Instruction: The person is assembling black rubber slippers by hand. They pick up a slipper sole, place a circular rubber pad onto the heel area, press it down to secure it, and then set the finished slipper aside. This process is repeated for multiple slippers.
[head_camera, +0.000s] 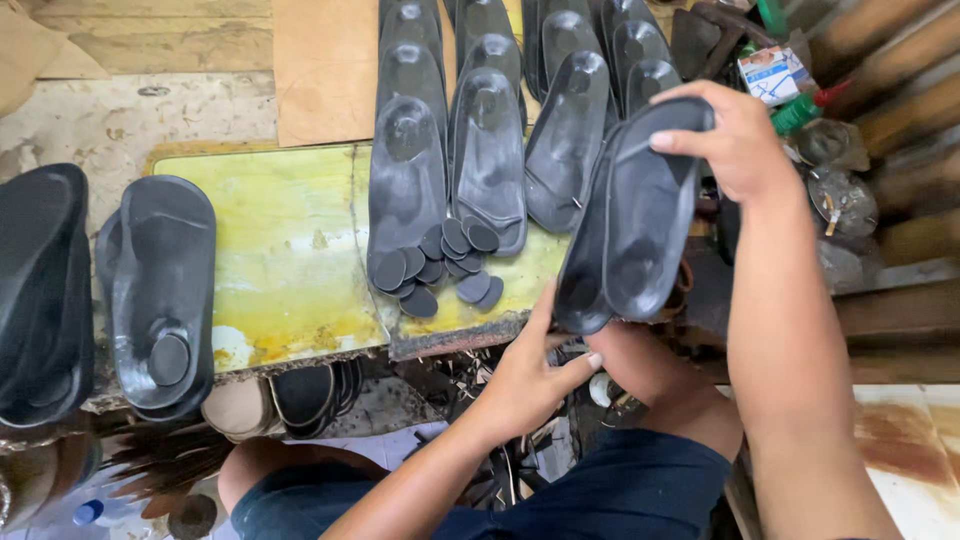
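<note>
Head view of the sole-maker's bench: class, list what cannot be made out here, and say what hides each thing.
- Head view: how many black soles the right hand grips; they overlap edge-on.
- Left hand: fingertips hidden under the soles' lower end.
- Rows of soles: far ends cut by the top edge.
- Stack of soles: cut by the left edge.
- Small carton: print too small.
</note>
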